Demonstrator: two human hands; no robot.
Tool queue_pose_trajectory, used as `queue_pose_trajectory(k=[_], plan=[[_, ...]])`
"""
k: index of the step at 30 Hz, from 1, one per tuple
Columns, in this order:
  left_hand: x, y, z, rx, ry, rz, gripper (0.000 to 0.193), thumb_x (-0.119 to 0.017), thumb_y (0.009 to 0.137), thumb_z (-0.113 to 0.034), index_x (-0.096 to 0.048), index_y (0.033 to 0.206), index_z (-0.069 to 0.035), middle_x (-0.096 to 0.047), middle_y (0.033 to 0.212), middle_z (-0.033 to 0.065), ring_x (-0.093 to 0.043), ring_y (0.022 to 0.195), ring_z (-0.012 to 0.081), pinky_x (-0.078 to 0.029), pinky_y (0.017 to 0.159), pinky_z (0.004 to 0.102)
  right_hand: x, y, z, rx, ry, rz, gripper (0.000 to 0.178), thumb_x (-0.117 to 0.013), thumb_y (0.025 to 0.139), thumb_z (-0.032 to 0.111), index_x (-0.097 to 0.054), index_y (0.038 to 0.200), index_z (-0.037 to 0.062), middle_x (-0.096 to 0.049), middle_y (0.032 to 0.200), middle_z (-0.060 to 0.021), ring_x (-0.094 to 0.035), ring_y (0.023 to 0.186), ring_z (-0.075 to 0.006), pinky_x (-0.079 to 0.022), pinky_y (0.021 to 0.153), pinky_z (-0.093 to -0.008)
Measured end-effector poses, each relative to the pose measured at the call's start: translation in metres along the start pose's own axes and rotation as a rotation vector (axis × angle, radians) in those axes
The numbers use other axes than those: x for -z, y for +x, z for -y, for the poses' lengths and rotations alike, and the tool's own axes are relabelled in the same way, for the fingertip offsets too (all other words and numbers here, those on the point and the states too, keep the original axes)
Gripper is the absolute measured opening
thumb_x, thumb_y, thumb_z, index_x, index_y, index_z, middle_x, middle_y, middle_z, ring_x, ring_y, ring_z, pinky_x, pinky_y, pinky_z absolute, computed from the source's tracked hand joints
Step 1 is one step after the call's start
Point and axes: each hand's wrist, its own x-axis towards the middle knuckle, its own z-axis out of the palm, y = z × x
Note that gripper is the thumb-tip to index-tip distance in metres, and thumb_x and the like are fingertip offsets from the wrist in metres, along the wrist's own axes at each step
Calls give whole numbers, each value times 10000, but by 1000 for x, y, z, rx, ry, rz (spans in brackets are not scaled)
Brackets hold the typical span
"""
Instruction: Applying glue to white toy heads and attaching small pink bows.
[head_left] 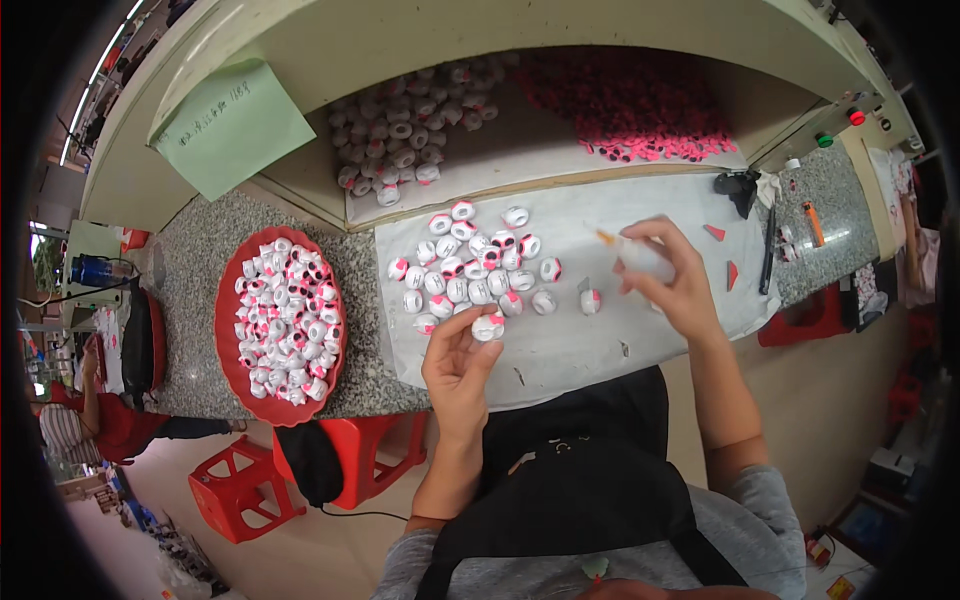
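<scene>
A small, roundish white piece with pink patches (488, 326) sits just above the near part of the white sheet (570, 365), pinched between the thumb and fingers of the left hand (458, 368); it is too round for me to tell a long axis. A white squeeze bottle with a narrow orange nozzle (645, 262), blurred, lies in the right hand (675, 280), whose thumb and fingers are clamped around its body. Its long axis slants from lower right to upper left, the nozzle pointing left and slightly away from the person, towards a loose cluster of similar white-and-pink pieces (480, 265) on the sheet. Between this cluster and the right hand stands 1 single white-and-pink piece (590, 301). Right of the bottle lie 2 flat red pieces (714, 232), then a slim black pen-like tool (768, 250) near the sheet's edge and an orange stick-like object (813, 224) on the speckled grey tabletop (190, 300). To the left, a red oval bowl with a scalloped rim (224, 330) is heaped with more pieces. Beyond the sheet, a cream-coloured shelf holds white pieces (400, 130) at left and bright pink bits (650, 110) at right.
</scene>
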Motion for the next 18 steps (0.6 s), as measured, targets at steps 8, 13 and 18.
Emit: queue_pose_trajectory(k=[8, 13, 18], plan=[[-3, -2, 2, 11, -16, 26, 355, -528, 673, 98, -433, 1007, 25, -489, 1009, 164, -449, 981, 194, -331, 841, 276, 20, 110, -37, 93, -960, -97, 154, -577, 679, 90, -494, 779, 7, -509, 632, -115, -530, 596, -222, -417, 497, -306], [-4, -1, 0, -8, 17, 18, 350, -520, 675, 77, -435, 1007, 8, -498, 985, 154, -490, 887, 170, -387, 755, 254, 9, 122, -44, 17, -1144, -40, 153, -601, 653, 146, -549, 684, 5, -519, 640, -193, -499, 644, -347, -399, 557, -388], [-5, -4, -2, 55, -37, 34, 346, -521, 677, 97, -432, 1002, 23, -489, 1011, 159, -451, 977, 190, -326, 845, 277, 6, 107, -37, 319, -1105, 29, 159, -568, 677, 86, -545, 819, 17, -528, 689, -141, -522, 614, -274, -408, 554, -336]])
